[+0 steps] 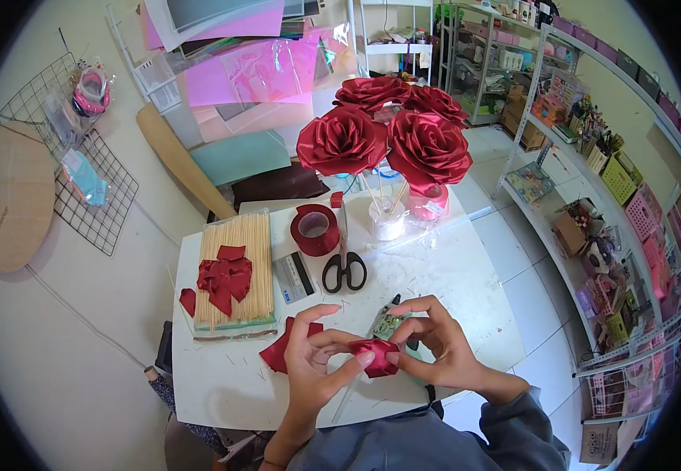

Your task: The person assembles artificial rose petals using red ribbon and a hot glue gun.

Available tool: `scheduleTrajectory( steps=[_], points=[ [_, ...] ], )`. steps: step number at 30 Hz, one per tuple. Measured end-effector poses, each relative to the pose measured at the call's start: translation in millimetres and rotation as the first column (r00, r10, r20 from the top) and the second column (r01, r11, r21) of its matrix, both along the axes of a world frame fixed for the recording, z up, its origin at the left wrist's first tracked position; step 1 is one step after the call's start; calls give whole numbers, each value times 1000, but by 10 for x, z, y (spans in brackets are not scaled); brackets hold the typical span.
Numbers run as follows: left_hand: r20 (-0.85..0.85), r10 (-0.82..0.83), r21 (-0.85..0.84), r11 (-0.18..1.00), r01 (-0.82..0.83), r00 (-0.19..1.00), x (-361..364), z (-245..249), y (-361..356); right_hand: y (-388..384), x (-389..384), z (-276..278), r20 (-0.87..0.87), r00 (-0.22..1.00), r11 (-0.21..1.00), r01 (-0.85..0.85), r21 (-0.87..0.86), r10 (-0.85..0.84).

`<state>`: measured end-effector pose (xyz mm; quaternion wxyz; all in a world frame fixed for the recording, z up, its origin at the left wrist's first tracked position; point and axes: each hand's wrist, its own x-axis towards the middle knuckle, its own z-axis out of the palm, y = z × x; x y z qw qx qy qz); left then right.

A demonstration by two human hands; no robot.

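Observation:
Between my two hands, near the table's front edge, is a small red satin petal [378,363]. My left hand [318,363] pinches its left side, and my right hand [433,345] pinches its right side. Another red fabric piece [277,353] lies on the table, partly behind my left hand. Just beyond my right hand lies a greenish tool with a black tip [387,320], partly hidden by that hand. Black-handled scissors [344,274] and a roll of red ribbon [314,230] lie farther back.
Cut red petals [226,276] rest on a pack of wooden sticks [258,235] at the left. A grey card [293,277] lies beside it. Large red fabric roses [430,145] stand in a white holder [387,223] at the back. Metal shelves [560,149] line the right.

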<state>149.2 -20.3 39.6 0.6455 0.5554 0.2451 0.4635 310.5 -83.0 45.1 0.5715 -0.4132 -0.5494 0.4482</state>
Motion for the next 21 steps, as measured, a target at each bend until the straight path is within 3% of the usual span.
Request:
scheduleTrajectory(
  steps=[5,7,8,9,10,13,16,20,21],
  points=[
    [-44,-17,28,999,19,999,-5,8,-9,-22,14,28,65,998,1000,-21,-20,23],
    [-36,94,63,994,-92,995,-57,-19,7,-20,15,21,62,998,1000,-6,-12,7],
    [-29,111,60,992,-109,993,-90,-8,34,-39,24,15,87,992,996,90,-10,-88],
    [-33,239,113,966,-234,971,-130,18,85,-53,49,17,124,978,986,169,-4,-167],
    [-31,373,163,917,-364,927,-187,39,134,-81,78,9,146,981,992,127,-6,-125],
    [-47,498,131,862,-489,866,-422,16,421,-216,119,-129,526,788,933,359,28,-319],
    [-171,576,260,809,-528,799,-609,-44,713,-330,128,-267,786,559,923,383,37,-263],
    [-229,620,369,769,-522,751,-730,-180,1070,-355,44,-430,865,440,920,387,59,-240],
    [-323,625,421,768,-483,711,-751,-204,1137,-339,16,-424,867,439,924,377,61,-236]
  ],
)
